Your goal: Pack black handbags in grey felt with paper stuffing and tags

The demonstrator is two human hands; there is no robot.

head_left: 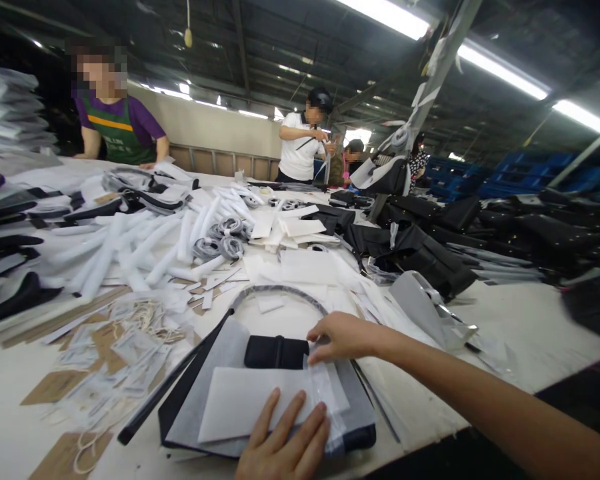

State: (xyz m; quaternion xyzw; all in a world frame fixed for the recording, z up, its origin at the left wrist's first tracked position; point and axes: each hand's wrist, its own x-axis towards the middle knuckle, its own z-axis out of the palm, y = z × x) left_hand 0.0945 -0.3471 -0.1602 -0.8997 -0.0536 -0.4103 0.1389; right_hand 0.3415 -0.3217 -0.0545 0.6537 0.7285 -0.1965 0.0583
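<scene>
A black handbag (168, 408) lies on the table in front of me, partly covered by pale grey tissue paper (215, 353). Its black flap tab (267, 352) shows through, and a wrapped handle (280, 289) arches at the far side. My left hand (287, 437) rests with spread fingers on a white foam sheet (245, 400) over the bag. At the tab's right end, my right hand (347, 337) has its thumb and fingers curled together; what is between them is hard to see. Clear plastic film (336, 427) runs down the bag's right side below it.
Paper tags with strings (135, 340) lie at left. White foam tubes (145, 250), coiled wrapped straps (225, 237) and white sheets (300, 230) are piled ahead. Black bags (415, 253) heap at right. Co-workers (303, 147) stand across the table.
</scene>
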